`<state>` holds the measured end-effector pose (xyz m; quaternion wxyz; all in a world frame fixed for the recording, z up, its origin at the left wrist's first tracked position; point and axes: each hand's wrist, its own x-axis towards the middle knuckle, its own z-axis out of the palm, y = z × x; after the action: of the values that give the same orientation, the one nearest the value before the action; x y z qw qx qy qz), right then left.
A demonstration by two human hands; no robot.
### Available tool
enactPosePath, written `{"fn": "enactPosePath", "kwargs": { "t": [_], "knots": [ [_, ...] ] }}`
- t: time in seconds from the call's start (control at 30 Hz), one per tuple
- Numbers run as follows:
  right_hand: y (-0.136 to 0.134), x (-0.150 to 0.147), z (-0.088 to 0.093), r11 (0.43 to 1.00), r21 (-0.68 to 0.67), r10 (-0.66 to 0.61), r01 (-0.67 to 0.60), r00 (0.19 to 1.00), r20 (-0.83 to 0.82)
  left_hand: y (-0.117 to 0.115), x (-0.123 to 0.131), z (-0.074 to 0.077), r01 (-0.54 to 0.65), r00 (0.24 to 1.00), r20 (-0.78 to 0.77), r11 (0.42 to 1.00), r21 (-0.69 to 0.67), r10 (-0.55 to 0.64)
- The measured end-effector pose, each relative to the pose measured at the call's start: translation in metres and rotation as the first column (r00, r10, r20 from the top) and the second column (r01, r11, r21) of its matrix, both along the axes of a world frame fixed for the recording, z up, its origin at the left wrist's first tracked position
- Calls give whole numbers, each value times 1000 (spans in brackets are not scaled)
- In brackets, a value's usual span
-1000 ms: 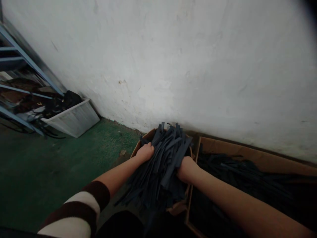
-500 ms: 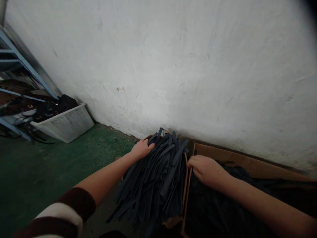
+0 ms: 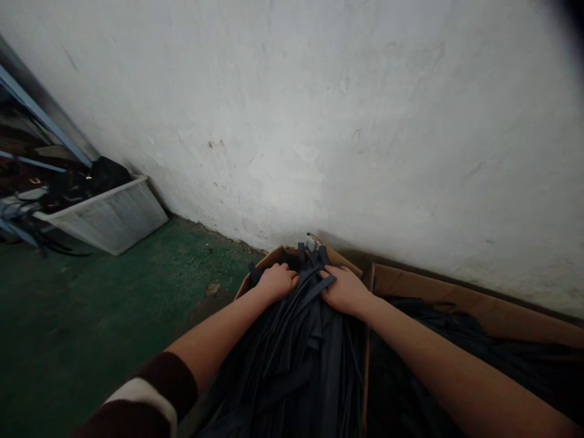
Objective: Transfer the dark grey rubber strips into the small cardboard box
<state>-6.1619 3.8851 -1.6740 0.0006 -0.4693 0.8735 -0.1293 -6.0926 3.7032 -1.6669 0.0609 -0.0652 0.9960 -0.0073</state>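
A thick heap of long, flat dark strips fills a cardboard box against the wall. My left hand lies at the far left part of the heap, its fingers curled over the strips. Opposite it, my right hand grips the strips from the right, and one strip crosses over its fingers. The two hands are close together with strips between them. Most of the fingertips are buried among the strips.
A second cardboard box holding more dark strips stands directly to the right. On the green floor at the left is a white plastic bin with black items, beside a blue metal rack. A white wall rises behind.
My right hand has left the edge between the boxes and moved left onto the strips. My left hand has shifted slightly right. The strips are pushed inward, showing the box's left side.
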Motion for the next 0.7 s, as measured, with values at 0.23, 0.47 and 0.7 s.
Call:
{"fn": "enactPosePath", "kwargs": {
  "t": [0.23,0.47,0.7],
  "knots": [
    [-7,8,-3,980,25,-199,198,980,22,12,-7,14,-97,992,-86,995,4,97],
    [43,32,-13,982,-129,-136,136,991,14,9,140,53,-206,921,-276,946,251,274],
    [50,75,-8,935,-354,28,-12,999,40,41,269,24,-496,741,387,59,866,549]
  ]
}}
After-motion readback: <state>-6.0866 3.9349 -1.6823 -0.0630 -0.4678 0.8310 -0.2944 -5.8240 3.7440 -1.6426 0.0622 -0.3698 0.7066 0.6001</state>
